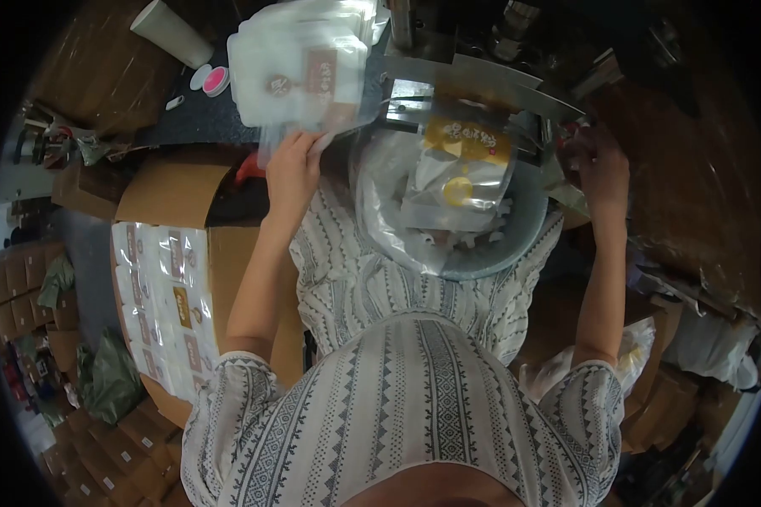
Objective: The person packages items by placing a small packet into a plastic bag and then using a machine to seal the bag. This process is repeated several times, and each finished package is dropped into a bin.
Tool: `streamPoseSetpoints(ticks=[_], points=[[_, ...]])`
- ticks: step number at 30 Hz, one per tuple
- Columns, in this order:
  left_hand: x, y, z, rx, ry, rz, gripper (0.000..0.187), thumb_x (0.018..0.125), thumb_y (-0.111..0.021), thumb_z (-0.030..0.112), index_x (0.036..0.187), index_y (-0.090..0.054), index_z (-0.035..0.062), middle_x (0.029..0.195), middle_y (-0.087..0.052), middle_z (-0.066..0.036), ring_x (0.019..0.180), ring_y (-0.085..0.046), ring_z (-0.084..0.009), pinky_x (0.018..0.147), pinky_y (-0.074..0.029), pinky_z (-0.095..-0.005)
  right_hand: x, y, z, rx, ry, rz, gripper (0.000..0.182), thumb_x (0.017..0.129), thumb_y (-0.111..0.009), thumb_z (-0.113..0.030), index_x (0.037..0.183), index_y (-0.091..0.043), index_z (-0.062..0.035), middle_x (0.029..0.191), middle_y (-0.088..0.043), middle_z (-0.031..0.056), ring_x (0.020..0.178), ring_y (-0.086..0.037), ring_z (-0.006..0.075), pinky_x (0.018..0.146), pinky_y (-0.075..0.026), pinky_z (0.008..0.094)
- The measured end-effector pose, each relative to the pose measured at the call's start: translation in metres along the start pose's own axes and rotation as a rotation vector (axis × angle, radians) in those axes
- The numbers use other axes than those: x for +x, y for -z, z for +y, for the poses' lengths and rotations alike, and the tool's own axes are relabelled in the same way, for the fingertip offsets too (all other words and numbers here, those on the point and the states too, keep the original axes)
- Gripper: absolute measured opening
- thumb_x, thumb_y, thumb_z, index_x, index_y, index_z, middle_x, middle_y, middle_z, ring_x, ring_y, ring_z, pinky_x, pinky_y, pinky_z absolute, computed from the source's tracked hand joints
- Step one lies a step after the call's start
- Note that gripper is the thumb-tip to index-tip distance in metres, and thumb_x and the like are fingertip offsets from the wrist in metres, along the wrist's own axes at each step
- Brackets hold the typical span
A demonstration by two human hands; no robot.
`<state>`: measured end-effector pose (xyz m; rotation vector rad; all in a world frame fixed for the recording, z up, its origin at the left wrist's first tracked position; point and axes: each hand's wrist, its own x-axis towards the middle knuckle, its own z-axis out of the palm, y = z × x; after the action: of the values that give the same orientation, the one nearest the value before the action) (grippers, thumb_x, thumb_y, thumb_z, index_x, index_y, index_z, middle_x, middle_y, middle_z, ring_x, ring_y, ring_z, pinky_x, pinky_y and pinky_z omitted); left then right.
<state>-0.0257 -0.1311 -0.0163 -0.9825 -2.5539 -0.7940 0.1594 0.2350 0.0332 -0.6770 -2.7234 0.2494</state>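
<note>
My left hand (294,165) pinches the near edge of a clear plastic pouch (344,128) in front of a stack of printed pouches (300,72). My right hand (602,165) is at the right end of a metal machine (490,72); its fingers are curled in shadow, and what they hold, if anything, is hard to make out. Between my hands, a silver and yellow printed pouch (452,165) lies at the machine's front, over a round grey-blue basin (524,232). Clear plastic film (389,203) and white scraps lie in the basin, on my lap.
To the left, an open cardboard box (173,182) holds rows of packed white pouches (165,296). A white cup (171,34) and a small pink container (216,81) stand at the back left. Brown cartons (114,456) cover the floor at lower left. Clear bags (634,355) lie at the right.
</note>
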Motion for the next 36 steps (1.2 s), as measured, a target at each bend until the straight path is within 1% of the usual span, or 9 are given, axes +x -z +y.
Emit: streamPoseSetpoints(ticks=[3, 11, 17, 19, 22, 28, 31, 33, 36], points=[[0.001, 0.017, 0.036, -0.114, 0.044, 0.009, 0.012, 0.08, -0.063, 0.002, 0.091, -0.066, 0.0056, 0.084, -0.061, -0.009, 0.075, -0.06, -0.0309, 0.065, -0.048, -0.0381, -0.016, 0.03, -0.05, 0.458, -0.277, -0.193, 0.021, 0.082, -0.06, -0.001, 0.101, -0.067, -0.0059, 0.105, -0.065, 0.0142, 0.091, -0.064, 0.0274, 0.073, -0.052, 0.0342], [0.005, 0.017, 0.095, -0.219, -0.188, -0.024, 0.01, 0.078, -0.067, 0.004, 0.087, -0.066, 0.0052, 0.079, -0.06, -0.01, 0.069, -0.06, -0.0305, 0.059, -0.047, -0.0361, -0.021, 0.023, -0.114, 0.612, 0.594, -0.051, 0.018, 0.079, -0.065, -0.001, 0.097, -0.062, -0.0035, 0.096, -0.064, 0.0098, 0.087, -0.063, 0.0283, 0.075, -0.052, 0.0345], [0.012, -0.017, 0.104, -0.513, -0.166, -0.417, 0.013, 0.083, -0.065, 0.009, 0.095, -0.068, 0.0048, 0.079, -0.063, -0.01, 0.065, -0.062, -0.0232, 0.057, -0.047, -0.0316, -0.02, 0.012, -0.099, 0.868, 0.141, -0.241, 0.024, 0.083, -0.066, -0.004, 0.107, -0.065, -0.0047, 0.106, -0.065, 0.0078, 0.097, -0.064, 0.0193, 0.082, -0.051, 0.0316], [0.029, -0.032, 0.107, -0.881, 0.479, -0.714, 0.018, 0.087, -0.064, 0.013, 0.099, -0.068, 0.0004, 0.083, -0.067, -0.009, 0.069, -0.065, -0.0135, 0.059, -0.049, -0.0265, -0.019, 0.009, -0.089, 0.789, 0.135, -0.149, 0.026, 0.084, -0.066, -0.005, 0.109, -0.064, -0.006, 0.105, -0.065, 0.0087, 0.097, -0.063, 0.0181, 0.082, -0.05, 0.0317], [0.05, -0.054, 0.108, -1.279, 0.74, -0.621, 0.024, 0.09, -0.064, 0.017, 0.1, -0.066, -0.0043, 0.087, -0.068, -0.009, 0.074, -0.064, -0.0105, 0.063, -0.051, -0.0234, -0.02, 0.017, -0.067, 0.599, 0.114, -0.085, 0.03, 0.085, -0.064, -0.006, 0.115, -0.062, -0.0086, 0.107, -0.065, 0.0112, 0.096, -0.064, 0.0184, 0.081, -0.05, 0.0317], [0.048, -0.065, 0.103, -1.22, 0.677, -0.589, 0.034, 0.091, -0.063, 0.025, 0.105, -0.063, -0.0068, 0.09, -0.066, -0.01, 0.073, -0.064, -0.0134, 0.066, -0.052, -0.0234, -0.007, -0.023, 0.001, 0.098, 0.082, 0.02, 0.027, 0.086, -0.061, -0.01, 0.113, -0.062, -0.0088, 0.102, -0.065, 0.0155, 0.091, -0.063, 0.0328, 0.076, -0.051, 0.0393], [0.058, -0.038, 0.079, -0.72, 0.452, -0.259, 0.041, 0.088, -0.066, 0.03, 0.112, -0.061, -0.0036, 0.101, -0.066, -0.015, 0.085, -0.066, -0.0241, 0.076, -0.05, -0.0308, 0.001, -0.029, 0.014, 0.003, 0.157, 0.04, 0.023, 0.085, -0.061, -0.013, 0.108, -0.064, -0.0075, 0.095, -0.066, 0.0156, 0.088, -0.062, 0.0387, 0.074, -0.05, 0.0448], [0.058, -0.035, 0.021, 0.07, -0.15, 0.268, 0.046, 0.085, -0.068, 0.031, 0.117, -0.058, 0.0007, 0.114, -0.061, -0.018, 0.105, -0.059, -0.0294, 0.09, -0.045, -0.0374, -0.005, -0.026, 0.01, 0.033, 0.131, -0.019, 0.022, 0.085, -0.061, -0.015, 0.106, -0.064, -0.0072, 0.09, -0.067, 0.0157, 0.087, -0.062, 0.0407, 0.074, -0.049, 0.0472], [0.016, -0.03, -0.005, 0.454, -0.227, 0.049, 0.045, 0.083, -0.069, 0.027, 0.118, -0.056, 0.0038, 0.12, -0.057, -0.016, 0.116, -0.049, -0.0333, 0.095, -0.038, -0.0442, -0.003, 0.008, -0.018, -0.145, -0.155, -0.2, 0.025, 0.084, -0.064, -0.019, 0.106, -0.065, -0.0077, 0.086, -0.066, 0.0154, 0.081, -0.064, 0.0348, 0.076, -0.05, 0.0405]])
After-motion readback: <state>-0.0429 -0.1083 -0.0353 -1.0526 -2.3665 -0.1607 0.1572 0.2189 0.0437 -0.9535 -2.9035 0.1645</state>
